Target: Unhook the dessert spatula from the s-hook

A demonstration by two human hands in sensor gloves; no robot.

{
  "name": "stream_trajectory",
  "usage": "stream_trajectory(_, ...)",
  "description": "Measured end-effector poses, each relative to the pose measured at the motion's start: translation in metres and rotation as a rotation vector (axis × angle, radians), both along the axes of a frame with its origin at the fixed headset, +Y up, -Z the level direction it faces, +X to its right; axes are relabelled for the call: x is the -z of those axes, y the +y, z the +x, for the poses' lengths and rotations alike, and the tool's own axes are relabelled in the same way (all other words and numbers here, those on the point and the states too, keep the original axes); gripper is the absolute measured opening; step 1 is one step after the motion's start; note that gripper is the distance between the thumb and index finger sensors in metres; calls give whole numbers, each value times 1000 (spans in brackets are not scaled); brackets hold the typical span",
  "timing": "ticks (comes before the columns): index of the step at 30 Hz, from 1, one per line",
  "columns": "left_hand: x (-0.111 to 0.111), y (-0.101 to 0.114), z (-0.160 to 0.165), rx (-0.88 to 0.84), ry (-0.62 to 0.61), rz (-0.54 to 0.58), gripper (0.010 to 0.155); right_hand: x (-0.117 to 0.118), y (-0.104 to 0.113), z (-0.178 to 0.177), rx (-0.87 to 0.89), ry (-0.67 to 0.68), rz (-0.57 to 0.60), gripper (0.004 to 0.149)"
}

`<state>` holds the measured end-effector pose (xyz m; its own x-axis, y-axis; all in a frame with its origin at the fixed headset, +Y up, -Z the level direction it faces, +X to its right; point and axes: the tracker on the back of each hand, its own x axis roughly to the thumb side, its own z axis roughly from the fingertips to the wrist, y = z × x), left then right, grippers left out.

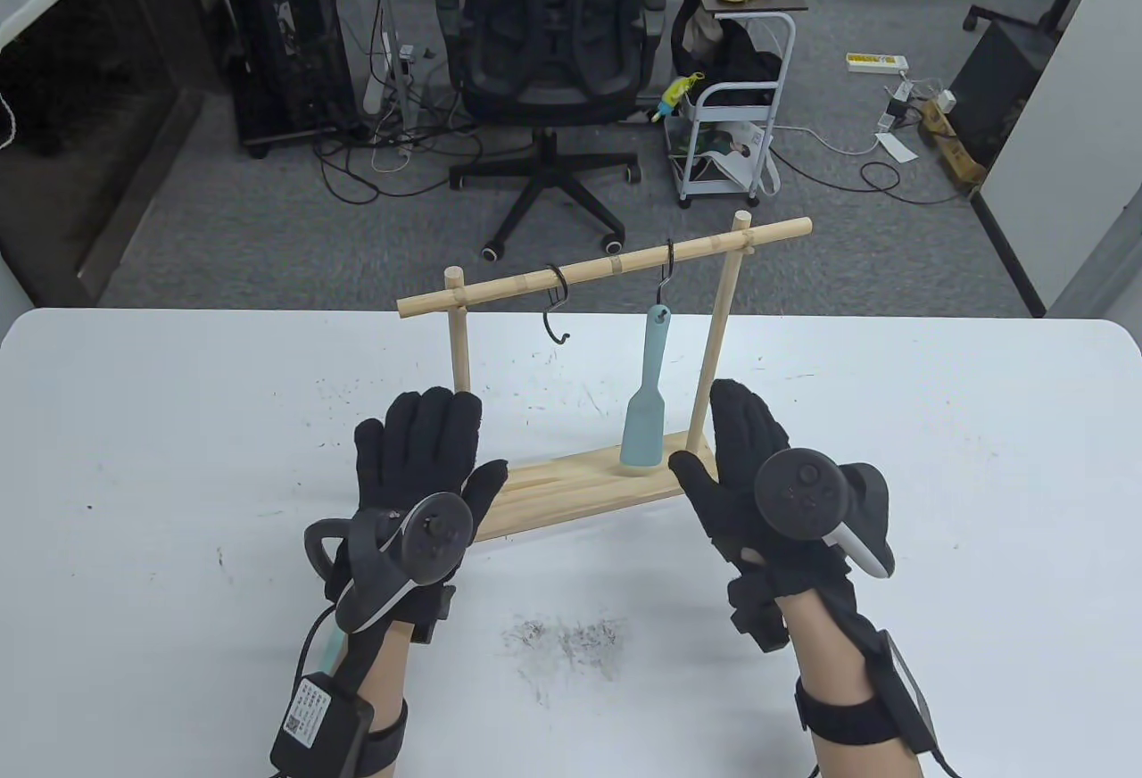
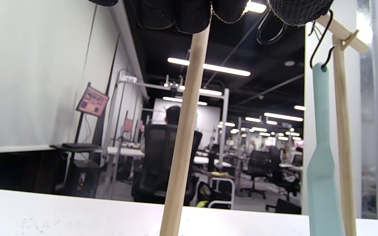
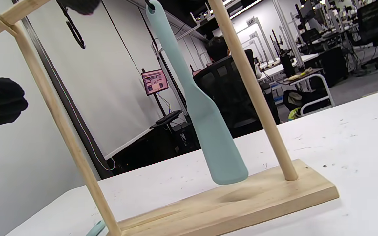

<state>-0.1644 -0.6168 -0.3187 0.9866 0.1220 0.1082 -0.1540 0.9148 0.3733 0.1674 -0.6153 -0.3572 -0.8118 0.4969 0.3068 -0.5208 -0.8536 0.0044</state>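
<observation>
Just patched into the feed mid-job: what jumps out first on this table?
A pale blue dessert spatula hangs from a black s-hook on the wooden rack at mid-table, its blade just above the base. A second s-hook, empty, hangs to its left. The left hand and right hand flank the rack, fingers spread, gripping nothing.

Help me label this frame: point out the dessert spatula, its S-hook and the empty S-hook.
dessert spatula (image 1: 643, 434), table view, blade.
loaded S-hook (image 1: 666, 274), table view, shank.
empty S-hook (image 1: 556, 314), table view, lower curve.
</observation>
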Motion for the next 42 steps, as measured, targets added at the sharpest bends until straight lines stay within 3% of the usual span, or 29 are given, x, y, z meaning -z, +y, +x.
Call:
stream_trajectory(8, 0, 0, 1, -3, -6, 1, 74, 23, 10, -29, 88, -9, -48, 87)
stream_trajectory(13, -2, 1, 1, -13, -15, 12, 75, 51, 3, -34, 200, -71, -139, 90)
stream_trajectory(19, -3, 2, 2, -18, -24, 18, 75, 75, -15, -36, 386, -50, -236, 90)
stream_trajectory(36, -4, 3, 1, -11, -15, 15, 75, 100, -36, -42, 535, -106, -204, 78)
stream_trajectory(42, -4, 4, 1, -8, -14, 16, 74, 106, -41, -41, 599, -80, -245, 71)
